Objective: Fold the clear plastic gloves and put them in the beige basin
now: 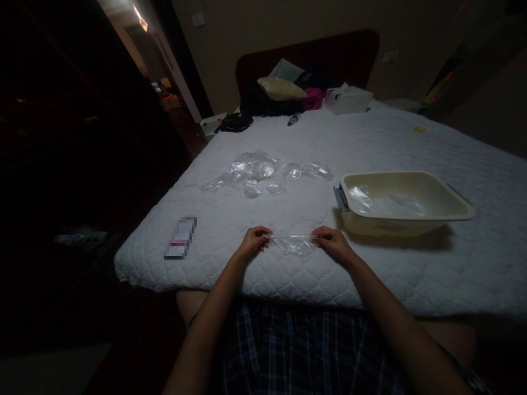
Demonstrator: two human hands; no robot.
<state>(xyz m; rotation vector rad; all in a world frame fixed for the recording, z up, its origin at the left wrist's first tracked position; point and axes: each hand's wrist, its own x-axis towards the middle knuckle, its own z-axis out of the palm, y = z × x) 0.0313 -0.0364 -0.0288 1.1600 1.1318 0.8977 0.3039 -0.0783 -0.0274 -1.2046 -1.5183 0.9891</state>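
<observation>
My left hand point(252, 241) and my right hand point(334, 242) each pinch one end of a small clear plastic bag point(294, 243), stretched between them just above the near edge of the white quilted mattress point(230, 214). Both hands have their fingers closed on the bag's top edge. A loose heap of more clear plastic bags point(263, 171) lies farther back on the mattress, beyond my hands.
A cream plastic basin point(447, 216) with clear plastic inside sits right of my hands. A small flat box point(181, 237) lies to the left. A tissue box point(348, 100), dark clothes point(263, 101) and a pillow are near the headboard. Dark floor lies left.
</observation>
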